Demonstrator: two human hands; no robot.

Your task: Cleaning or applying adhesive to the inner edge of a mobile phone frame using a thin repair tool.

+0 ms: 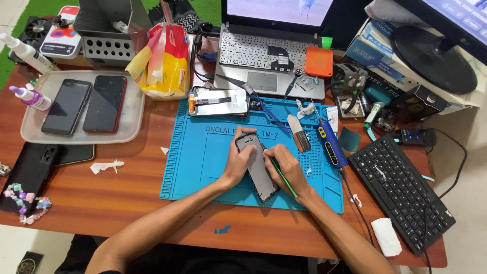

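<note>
Wooden desk (127, 198), reddish grain, crowded. Open laptop (269, 56) at the far edge, grey keys; black keyboard (401, 190) lies angled at right, a white crumpled wad (385, 236) just beside it. Blue rubbery work mat (203, 167), rectangular with moulded compartments, sits mid-desk. Pale plastic tray (132, 116) at left carries two dark glossy phones (83, 105) side by side. Yellow packet (165, 63) stands behind the tray. Orange square pad (319, 61) rests on the laptop corner. Blue pen-shaped tool (331, 144) lies on the mat's right part, close beside the hands.

Phone frame (256, 165), grey, matte, slim and rectangular, lies on the mat near its centre, tilted diagonally. Left hand (236, 165) grips its left edge, fingers curled over the top end. Right hand (286, 170) is closed around a thin green stick tool (283, 177), its tip touching the frame's right edge. Small white scraps (106, 166) scattered on bare wood left of the mat.
</note>
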